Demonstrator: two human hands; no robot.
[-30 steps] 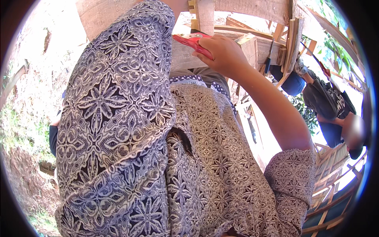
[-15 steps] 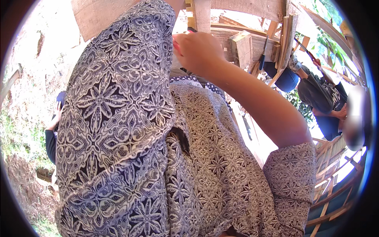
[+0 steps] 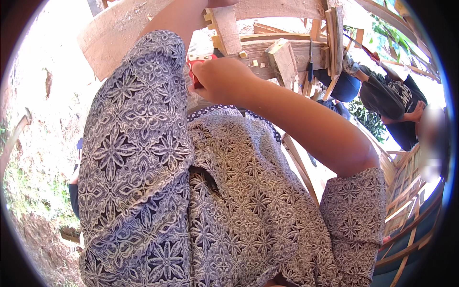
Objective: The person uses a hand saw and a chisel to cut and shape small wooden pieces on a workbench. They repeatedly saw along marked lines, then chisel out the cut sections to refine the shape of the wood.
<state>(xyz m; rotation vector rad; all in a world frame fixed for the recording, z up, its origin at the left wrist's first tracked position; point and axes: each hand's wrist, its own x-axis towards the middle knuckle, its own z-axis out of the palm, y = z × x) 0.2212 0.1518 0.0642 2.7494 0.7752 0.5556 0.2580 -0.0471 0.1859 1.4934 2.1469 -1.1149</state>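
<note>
My right hand (image 3: 222, 79) is closed around a red handle (image 3: 196, 62) with pale, round studs; the rest of that tool is hidden by the hand and sleeve. Just beyond it stands a wooden piece (image 3: 227, 31) with a row of square notches along its left side. At the top edge, my left hand (image 3: 222, 2) is mostly cut off, close to the upper end of this notched piece. Its fingers cannot be made out. The left forearm passes over a broad, pale plank (image 3: 112, 36).
Small wood chips lie beside a wooden block (image 3: 283, 60) on a beam. A dark-handled blade (image 3: 311, 64) rests against the timber. At the right, a person in a dark shirt (image 3: 394, 98) is close to stacked boards (image 3: 334, 43). Another person's dark sleeve (image 3: 74, 198) shows at the left.
My right hand has moved left and slightly down, and more of the red handle shows. My left forearm and part of that hand have come into view. The whole view has shifted a little.
</note>
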